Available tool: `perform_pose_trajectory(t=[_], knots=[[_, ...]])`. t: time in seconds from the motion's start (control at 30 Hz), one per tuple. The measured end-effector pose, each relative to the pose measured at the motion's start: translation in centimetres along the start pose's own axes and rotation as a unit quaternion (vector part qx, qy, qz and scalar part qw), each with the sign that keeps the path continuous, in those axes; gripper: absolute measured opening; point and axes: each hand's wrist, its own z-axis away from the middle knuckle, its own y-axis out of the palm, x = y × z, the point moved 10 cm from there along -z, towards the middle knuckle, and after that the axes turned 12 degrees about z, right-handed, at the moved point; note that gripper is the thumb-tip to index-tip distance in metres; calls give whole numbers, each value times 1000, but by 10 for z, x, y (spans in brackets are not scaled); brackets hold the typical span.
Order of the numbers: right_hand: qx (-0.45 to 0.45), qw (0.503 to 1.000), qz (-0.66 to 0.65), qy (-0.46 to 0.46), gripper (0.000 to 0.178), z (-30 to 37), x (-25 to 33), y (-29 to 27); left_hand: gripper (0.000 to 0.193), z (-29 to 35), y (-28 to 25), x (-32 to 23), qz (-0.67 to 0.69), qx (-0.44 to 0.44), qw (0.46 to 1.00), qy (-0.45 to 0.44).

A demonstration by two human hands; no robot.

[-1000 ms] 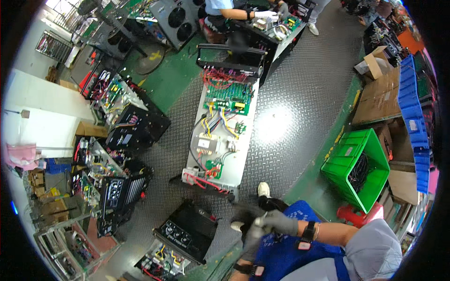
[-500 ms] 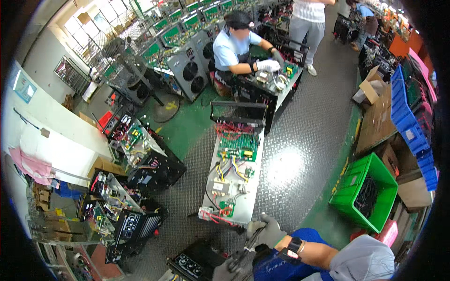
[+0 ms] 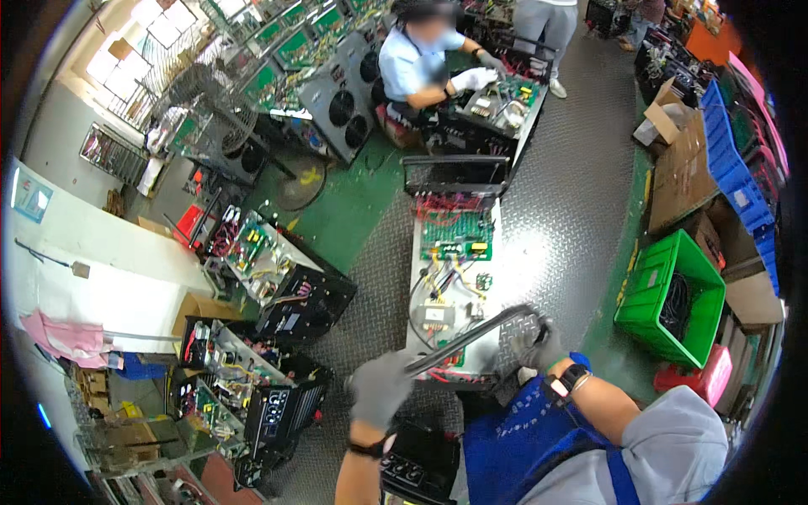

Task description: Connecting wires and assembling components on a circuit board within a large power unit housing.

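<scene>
A doubled length of black cable (image 3: 471,338) stretches between my two grey-gloved hands. My left hand (image 3: 381,391) is closed round its lower-left end. At the bend on the other end, my right hand (image 3: 543,343) grips the cable with curled fingers. Beneath the cable lies an open machine chassis, its metal panel carrying a green circuit board (image 3: 454,223), a transformer (image 3: 435,316) and loose coloured wires. The cable hides part of the small green board at the panel's near end. Close below my left hand stands a black unit with knobs (image 3: 412,467).
Several more open units, including a black-cased chassis (image 3: 307,299), stand at the left. A green crate (image 3: 703,328) with black cables sits at the right, near cardboard boxes and blue bins (image 3: 736,168). Ahead, a co-worker (image 3: 412,71) handles another chassis. A pedestal fan (image 3: 223,118) stands far left.
My left hand has risen and moved left, my right hand up and right, drawing the black cable out across the chassis. The view has shifted, too.
</scene>
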Motion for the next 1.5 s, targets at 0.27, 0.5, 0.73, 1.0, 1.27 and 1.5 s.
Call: perform_pose_trajectory(t=[0.27,0.5,0.73,1.0,1.27,1.5], knots=[[-132,809,514,-253,35,-35,67,-41,42,-15,182,72,17,355,934,36],[-57,439,778,-446,34,18,111,173,59,36,232,108,49,403,912,61],[-50,291,777,-556,78,2,173,351,48,34,242,110,-15,370,927,54],[156,664,582,-443,54,-138,231,380,35,45,262,128,-38,435,899,-45],[144,657,627,-393,72,-178,172,413,35,105,310,150,-43,401,910,-92],[149,574,685,-423,47,-204,111,500,15,61,259,128,2,235,966,-109]])
